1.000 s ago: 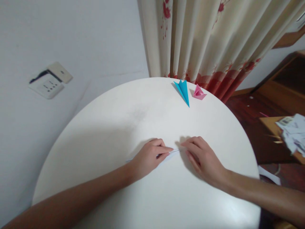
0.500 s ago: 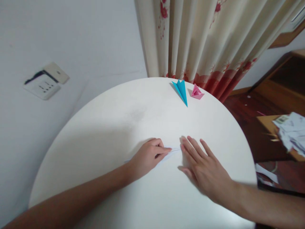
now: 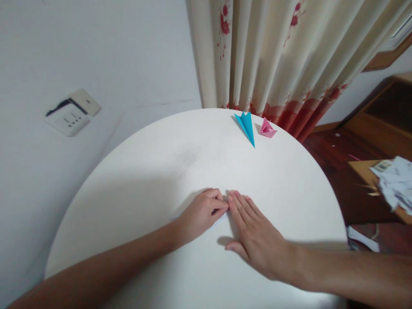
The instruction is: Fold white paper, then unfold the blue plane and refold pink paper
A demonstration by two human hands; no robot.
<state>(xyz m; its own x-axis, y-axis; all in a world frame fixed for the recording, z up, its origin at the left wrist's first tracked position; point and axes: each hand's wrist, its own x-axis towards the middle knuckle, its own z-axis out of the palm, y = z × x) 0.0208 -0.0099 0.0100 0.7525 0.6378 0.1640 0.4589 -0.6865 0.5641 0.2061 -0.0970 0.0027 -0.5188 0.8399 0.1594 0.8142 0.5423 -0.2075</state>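
My left hand (image 3: 200, 214) is closed, thumb and forefinger brought together on a pale folded paper (image 3: 220, 220). The paper lies beneath that hand on the white table (image 3: 128, 206); most of it is covered, with slivers showing at the wrist and below the fingertips. My right hand (image 3: 257, 240) is opened flat, palm down, fingers extended side by side, thumb spread. Its fingertips meet those of my left hand at the paper's end; it grips nothing, and I cannot tell how firmly it presses. Beyond my right hand, near the table's far edge, lie a blue paper plane (image 3: 247, 128) and, just right of it, a pink folded paper piece (image 3: 267, 130). A curtain (image 3: 273, 56) hangs behind these.
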